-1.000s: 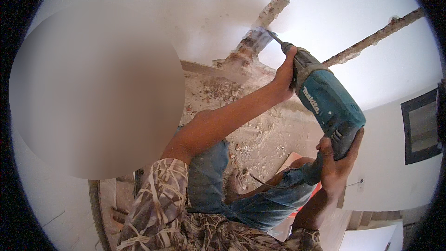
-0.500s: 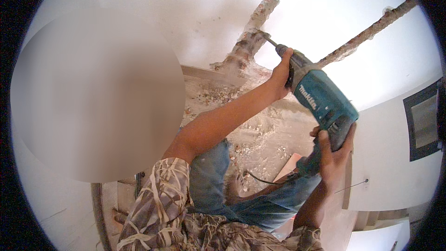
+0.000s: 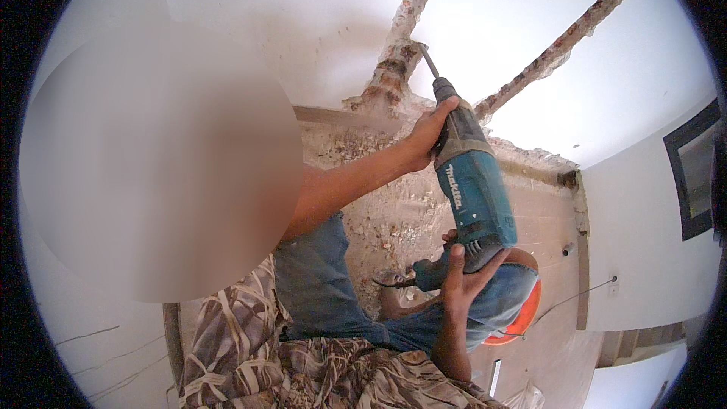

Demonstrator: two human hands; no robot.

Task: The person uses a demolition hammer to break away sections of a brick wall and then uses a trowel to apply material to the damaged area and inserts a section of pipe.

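One teal power drill (image 3: 475,193) spans my grip: the fingers of my right hand (image 3: 460,279) clamp its rear handle (image 3: 432,275), those of my left hand (image 3: 429,135) its dark front end (image 3: 463,126). Just beyond my left fingers, the bit (image 3: 430,62) meets a ragged groove (image 3: 392,70); farther right, a second groove (image 3: 566,39) climbs diagonally.

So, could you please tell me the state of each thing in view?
Drill: held, bit fitted
Left hand: closed around drill's front
Right hand: gripping rear handle
Wall groove: chipped open, rough-edged
Floor: littered with rubble
Jeans: worn, dusty
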